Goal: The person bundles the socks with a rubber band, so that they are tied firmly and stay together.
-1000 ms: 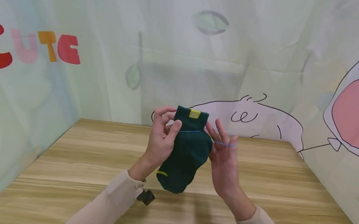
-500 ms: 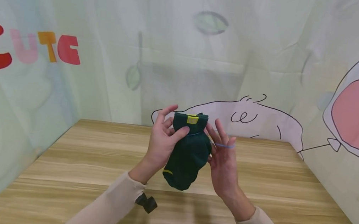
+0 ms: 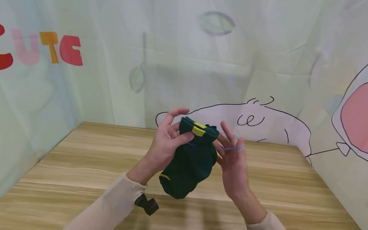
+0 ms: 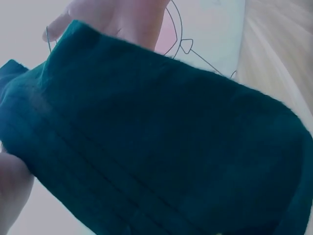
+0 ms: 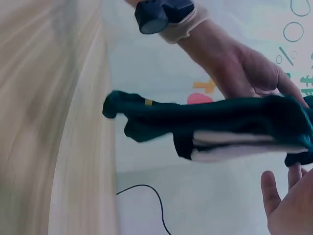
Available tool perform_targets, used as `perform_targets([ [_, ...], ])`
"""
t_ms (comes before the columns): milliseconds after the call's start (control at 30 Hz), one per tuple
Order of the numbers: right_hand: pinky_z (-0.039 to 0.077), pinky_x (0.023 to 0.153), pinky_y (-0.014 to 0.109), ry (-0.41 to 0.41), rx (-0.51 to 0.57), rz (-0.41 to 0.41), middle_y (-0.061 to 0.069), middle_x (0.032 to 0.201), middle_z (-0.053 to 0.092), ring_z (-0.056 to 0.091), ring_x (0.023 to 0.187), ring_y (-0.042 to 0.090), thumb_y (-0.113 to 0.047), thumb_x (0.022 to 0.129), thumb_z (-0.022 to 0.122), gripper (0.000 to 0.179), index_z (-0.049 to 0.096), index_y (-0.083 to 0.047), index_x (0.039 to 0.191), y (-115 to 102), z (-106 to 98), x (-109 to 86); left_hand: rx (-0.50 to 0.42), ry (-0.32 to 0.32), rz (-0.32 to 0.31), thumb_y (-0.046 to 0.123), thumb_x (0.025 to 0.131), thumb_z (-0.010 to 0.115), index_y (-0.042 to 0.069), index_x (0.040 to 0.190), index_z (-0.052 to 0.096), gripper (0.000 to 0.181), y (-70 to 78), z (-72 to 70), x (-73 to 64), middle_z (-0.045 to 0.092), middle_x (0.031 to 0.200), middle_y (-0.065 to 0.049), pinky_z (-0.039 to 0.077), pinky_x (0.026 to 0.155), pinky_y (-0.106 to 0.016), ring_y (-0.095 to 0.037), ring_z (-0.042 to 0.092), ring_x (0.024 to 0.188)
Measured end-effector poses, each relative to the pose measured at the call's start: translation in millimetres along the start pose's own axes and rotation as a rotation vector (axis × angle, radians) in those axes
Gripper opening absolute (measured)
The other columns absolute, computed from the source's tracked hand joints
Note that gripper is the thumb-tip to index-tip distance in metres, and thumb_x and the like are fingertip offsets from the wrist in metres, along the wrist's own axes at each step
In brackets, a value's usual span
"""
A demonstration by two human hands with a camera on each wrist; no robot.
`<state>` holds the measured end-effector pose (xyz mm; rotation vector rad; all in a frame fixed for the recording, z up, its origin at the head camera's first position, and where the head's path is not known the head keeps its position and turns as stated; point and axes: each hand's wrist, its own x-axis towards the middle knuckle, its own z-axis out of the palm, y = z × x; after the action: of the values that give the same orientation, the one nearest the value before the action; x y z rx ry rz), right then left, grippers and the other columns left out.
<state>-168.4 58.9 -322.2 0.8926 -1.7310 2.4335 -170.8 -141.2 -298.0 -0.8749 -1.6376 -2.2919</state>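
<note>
A bundle of dark green socks (image 3: 189,166) with a yellow label (image 3: 198,131) at the cuff hangs above the table. My left hand (image 3: 161,144) pinches it near the cuff, thumb in front and fingers partly hidden behind. Across the cuff runs a thin blue elastic band (image 3: 233,148), stretched out to the thumb and fingers of my right hand (image 3: 236,169). That hand's fingers are spread, some touching the right side of the socks. In the left wrist view the green fabric (image 4: 161,127) covers most of the picture. A white strip (image 5: 234,139) shows along the socks in the right wrist view.
Beneath the hands lies a wood-grain table (image 3: 102,151). A printed curtain (image 3: 117,50) stands behind it and along both sides. Small black cameras sit on both wrists, such as the left wrist camera (image 3: 147,204).
The sock cuff has tipped toward the camera, so its folded top edge shows. My left thumb has slid over the front, over part of the band. The right hand has barely shifted.
</note>
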Motion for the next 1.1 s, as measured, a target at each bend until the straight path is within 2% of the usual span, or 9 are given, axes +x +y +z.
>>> perform_targets([
  [100,0.039,0.099,0.048,-0.028,-0.086,-0.082,-0.003,0.138,0.06,0.057,0.124,0.021,-0.058,0.105,0.022,0.063,0.038,-0.024,0.155,1,-4,2.6,0.038,-0.036,-0.041,-0.012,0.095,0.054,0.014,0.137,0.036,0.053,3.0,0.1,-0.5,0.066,0.109,-0.006,0.055,0.089,-0.036,-0.018,0.07,0.095],
  [233,0.049,0.09,0.042,-0.053,-0.2,-0.181,-0.002,0.129,0.067,0.064,0.116,0.02,-0.047,0.107,0.03,0.054,0.049,-0.02,0.15,1,-12,5.9,0.124,-0.086,-0.102,-0.007,0.095,0.059,0.014,0.137,0.035,0.053,4.7,1.3,-1.2,0.066,0.112,-0.012,0.055,0.089,-0.042,-0.023,0.071,0.095],
  [400,0.052,0.09,0.039,-0.077,-0.37,-0.242,0.004,0.119,0.071,0.069,0.105,0.022,-0.048,0.106,0.037,0.055,0.052,-0.014,0.147,1,-20,7.0,0.222,-0.149,-0.165,-0.005,0.094,0.064,0.012,0.138,0.034,0.056,4.1,2.3,-1.9,0.066,0.11,-0.017,0.054,0.09,-0.046,-0.028,0.072,0.09],
  [533,0.051,0.091,0.038,-0.1,-0.5,-0.245,0.008,0.115,0.072,0.068,0.102,0.024,-0.049,0.106,0.039,0.054,0.052,-0.017,0.147,-1,-22,7.9,0.294,-0.182,-0.173,-0.006,0.092,0.066,0.007,0.134,0.034,0.054,2.7,3.8,-2.2,0.067,0.107,-0.017,0.055,0.089,-0.044,-0.028,0.072,0.082],
  [633,0.052,0.091,0.043,-0.137,-0.582,-0.249,0.008,0.113,0.072,0.066,0.103,0.024,-0.047,0.106,0.041,0.051,0.051,-0.02,0.148,-1,-22,7.4,0.352,-0.213,-0.173,-0.005,0.092,0.067,0.005,0.13,0.035,0.051,1.1,6.0,-2.7,0.068,0.107,-0.018,0.055,0.088,-0.042,-0.027,0.071,0.08],
  [767,0.054,0.086,0.047,-0.187,-0.681,-0.308,0.004,0.11,0.071,0.064,0.1,0.021,-0.051,0.104,0.045,0.055,0.052,-0.019,0.147,1,-18,6.8,0.43,-0.253,-0.178,-0.002,0.091,0.069,0.006,0.125,0.037,0.048,-1.2,10.0,-3.9,0.066,0.102,-0.017,0.056,0.086,-0.04,-0.025,0.071,0.078],
  [867,0.056,0.079,0.044,-0.209,-0.747,-0.388,0.003,0.122,0.07,0.065,0.1,0.019,-0.056,0.101,0.047,0.061,0.053,-0.016,0.146,2,-14,7.2,0.447,-0.254,-0.184,-0.001,0.089,0.07,0.008,0.12,0.037,0.046,-2.3,12.5,-4.2,0.064,0.096,-0.016,0.058,0.08,-0.038,-0.024,0.071,0.074],
  [967,0.056,0.074,0.039,-0.226,-0.781,-0.433,0.002,0.137,0.062,0.066,0.105,0.019,-0.057,0.101,0.047,0.062,0.054,-0.014,0.146,3,-12,6.6,0.454,-0.23,-0.198,-0.002,0.089,0.069,0.009,0.117,0.038,0.043,-2.5,13.4,-4.2,0.061,0.094,-0.015,0.058,0.076,-0.038,-0.023,0.07,0.07],
  [1100,0.053,0.072,0.036,-0.237,-0.823,-0.44,0.001,0.135,0.063,0.065,0.101,0.017,-0.06,0.1,0.045,0.064,0.053,-0.016,0.146,4,-11,5.4,0.487,-0.176,-0.239,0.001,0.09,0.068,0.009,0.117,0.04,0.04,-0.6,14.5,-5.1,0.057,0.094,-0.014,0.058,0.077,-0.038,-0.023,0.069,0.067],
])
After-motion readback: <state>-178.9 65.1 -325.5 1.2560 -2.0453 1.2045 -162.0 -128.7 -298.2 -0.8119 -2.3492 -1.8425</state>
